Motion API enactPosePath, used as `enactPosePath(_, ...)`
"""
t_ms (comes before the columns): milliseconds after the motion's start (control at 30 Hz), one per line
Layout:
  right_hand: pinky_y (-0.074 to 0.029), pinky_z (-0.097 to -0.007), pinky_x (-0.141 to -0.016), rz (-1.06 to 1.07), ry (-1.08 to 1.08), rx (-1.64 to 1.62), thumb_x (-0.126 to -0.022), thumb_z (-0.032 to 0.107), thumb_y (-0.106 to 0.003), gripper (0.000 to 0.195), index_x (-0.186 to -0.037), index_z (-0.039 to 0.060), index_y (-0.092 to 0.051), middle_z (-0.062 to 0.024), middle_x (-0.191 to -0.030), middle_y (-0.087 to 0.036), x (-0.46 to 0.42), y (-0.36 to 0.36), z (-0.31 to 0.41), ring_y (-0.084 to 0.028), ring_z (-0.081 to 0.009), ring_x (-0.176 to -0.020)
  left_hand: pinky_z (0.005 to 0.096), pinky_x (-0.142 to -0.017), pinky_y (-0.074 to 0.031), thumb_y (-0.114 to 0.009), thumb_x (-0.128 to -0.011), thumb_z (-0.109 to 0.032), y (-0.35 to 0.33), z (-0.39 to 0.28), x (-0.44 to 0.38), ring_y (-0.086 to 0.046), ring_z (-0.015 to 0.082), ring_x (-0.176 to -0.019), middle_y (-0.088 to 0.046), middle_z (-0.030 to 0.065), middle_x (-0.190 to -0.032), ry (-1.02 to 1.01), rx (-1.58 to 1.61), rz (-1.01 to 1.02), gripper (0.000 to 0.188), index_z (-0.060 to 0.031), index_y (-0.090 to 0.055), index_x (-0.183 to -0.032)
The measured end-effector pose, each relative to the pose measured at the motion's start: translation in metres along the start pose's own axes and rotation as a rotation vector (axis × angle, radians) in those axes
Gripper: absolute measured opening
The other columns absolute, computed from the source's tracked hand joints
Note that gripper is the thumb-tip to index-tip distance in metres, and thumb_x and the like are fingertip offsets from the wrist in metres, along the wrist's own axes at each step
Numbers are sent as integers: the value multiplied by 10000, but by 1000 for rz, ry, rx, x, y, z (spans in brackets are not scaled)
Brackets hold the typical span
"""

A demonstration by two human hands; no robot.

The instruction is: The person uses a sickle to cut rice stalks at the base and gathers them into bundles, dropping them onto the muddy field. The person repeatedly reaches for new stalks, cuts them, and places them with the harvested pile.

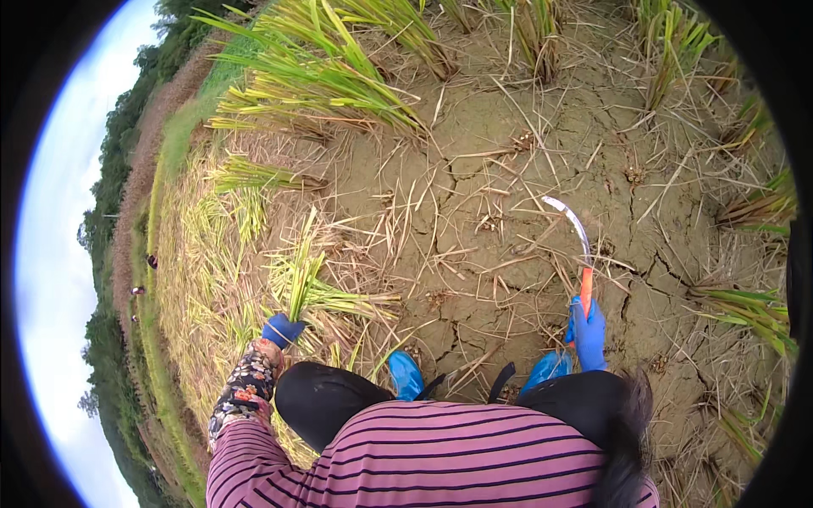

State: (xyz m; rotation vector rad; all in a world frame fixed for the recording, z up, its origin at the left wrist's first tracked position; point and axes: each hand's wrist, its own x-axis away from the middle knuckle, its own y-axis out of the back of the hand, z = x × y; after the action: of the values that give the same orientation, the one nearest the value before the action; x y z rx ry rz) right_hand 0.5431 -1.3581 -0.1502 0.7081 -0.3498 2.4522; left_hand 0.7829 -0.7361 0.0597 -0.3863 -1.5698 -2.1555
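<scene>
My left hand (pixel 284 331), in a blue glove, is closed around a bunch of cut rice stalks (pixel 303 279), low at the left. The stalks point away from me, and more cut stalks (pixel 356 301) lie on the ground just beside them. My right hand (pixel 587 331), also gloved in blue, grips the orange handle of a sickle (pixel 585 286). Its curved, pale metal blade (pixel 570 219) points forward and bends to the left over the bare soil, apart from any standing plant.
Uncut rice clumps (pixel 356 95) stand ahead on the left, with another clump (pixel 749 311) at the right. Cracked soil (pixel 470 216) with straw and stubble lies before me. My blue boots (pixel 406 374) are planted there. Cut rice (pixel 209 267) covers the left side; distant people (pixel 138 290) appear beyond.
</scene>
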Motion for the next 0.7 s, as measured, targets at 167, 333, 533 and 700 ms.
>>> enactPosePath(167,-390,-292,-473,50,39,221,-947,262,-619,234,-966,33,-573,-18,-652,-527,-7,-16,-17,-491,-99,-530,412,-731,-514,-684,-823,-431,-132,169,154,-672,357,-846,-684,213,-921,104,-34,714,433,-24,-695,-972)
enactPosePath(333,-392,-302,-501,95,67,254,-947,282,-624,271,-975,19,-569,-32,-683,-544,-19,-15,2,-494,-103,-567,405,-792,-507,-659,-852,-427,-127,111,168,-663,344,-917,-677,209,-997,96,48,686,444,-34,-675,-1056)
enactPosePath(533,-381,-315,-491,24,179,388,-973,306,-583,302,-1032,10,-566,-34,-647,-492,-49,-7,66,-467,-116,-540,396,-864,-500,-628,-887,-423,-29,-14,52,-654,329,-1002,-667,204,-1087,-47,151,281,465,-45,-650,-1157)
enactPosePath(700,-411,-383,-532,-106,299,708,-971,279,-575,268,-1028,17,-570,-141,-687,-557,-97,27,72,-530,-236,-559,402,-897,-498,-596,-905,-467,71,-139,5,-648,321,-1046,-668,197,-1110,-199,211,44,549,-50,-586,-1262)
